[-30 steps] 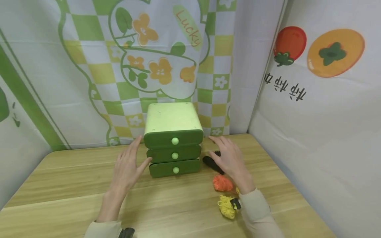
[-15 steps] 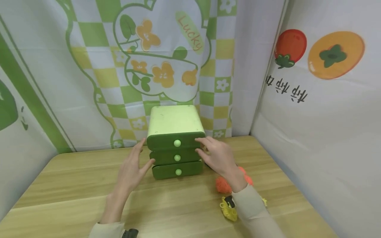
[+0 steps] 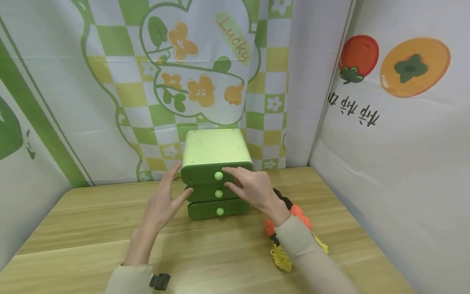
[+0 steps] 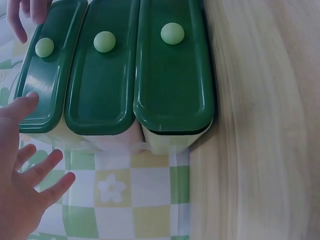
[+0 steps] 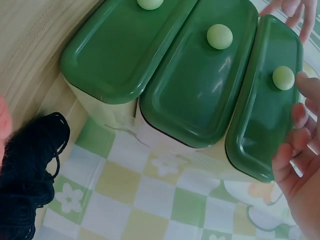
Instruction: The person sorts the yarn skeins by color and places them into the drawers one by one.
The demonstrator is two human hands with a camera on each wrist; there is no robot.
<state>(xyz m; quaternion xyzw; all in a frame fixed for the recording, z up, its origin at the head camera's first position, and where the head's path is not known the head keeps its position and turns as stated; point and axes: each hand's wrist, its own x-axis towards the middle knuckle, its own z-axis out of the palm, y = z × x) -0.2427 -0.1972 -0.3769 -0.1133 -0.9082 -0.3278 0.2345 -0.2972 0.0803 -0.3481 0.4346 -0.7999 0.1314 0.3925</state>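
Note:
A small light-green cabinet [image 3: 216, 147] with three dark green drawer fronts and pale round knobs stands at the back of the table. My left hand [image 3: 161, 206] is at its left side, fingers spread and thumb toward the drawer fronts. In front of the top drawer [image 3: 200, 174] is my right hand [image 3: 255, 188], its fingers loosely bent. One fingertip of it is close by the top knob [image 5: 283, 78] in the right wrist view; whether it touches cannot be told. A narrow dark gap shows at the edge of the bottom drawer [image 4: 172, 85].
Right of the cabinet lie skeins of black yarn [image 5: 30, 170], orange yarn [image 3: 302, 217] and yellow yarn [image 3: 282, 259], partly hidden by my right forearm. A patterned curtain [image 3: 121, 49] hangs directly behind the cabinet. The wooden table [image 3: 205, 257] extends in front.
My right hand has moved left, from beside the cabinet to the top drawer's knob. The left hand has stayed near the left side. The view has shifted slightly.

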